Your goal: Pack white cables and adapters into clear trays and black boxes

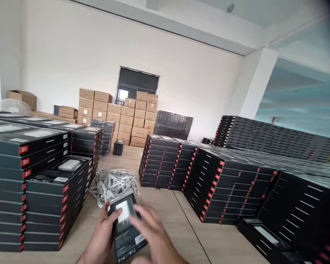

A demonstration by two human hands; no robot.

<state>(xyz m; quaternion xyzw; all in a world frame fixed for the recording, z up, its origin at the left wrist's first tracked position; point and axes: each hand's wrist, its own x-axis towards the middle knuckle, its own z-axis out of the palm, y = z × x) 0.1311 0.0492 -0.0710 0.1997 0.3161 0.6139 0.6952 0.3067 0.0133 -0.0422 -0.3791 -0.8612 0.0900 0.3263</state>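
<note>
Head view, and right in the middle low down, here's the black box (126, 236), tilted above the surface (165, 212), a white charger (121, 212) with prongs showing on its front. The left hand (101, 233) has its grip clamped on the box's left side, thumb across the front! Over on the other edge, the right hand (156, 233) is a blur, its grip apart, fingers stretched over the face; whether they touch, I cannot tell. Just beyond the box sits a tangle of white cables (114, 182). Left of that, stacked black boxes (44, 192), one topped with a white device (69, 165). Out right, more red-marked stacks (236, 200), with a low box (264, 236) in front. And at the back, brown cartons (123, 119) pile up before a dark-framed window (139, 80)!
</note>
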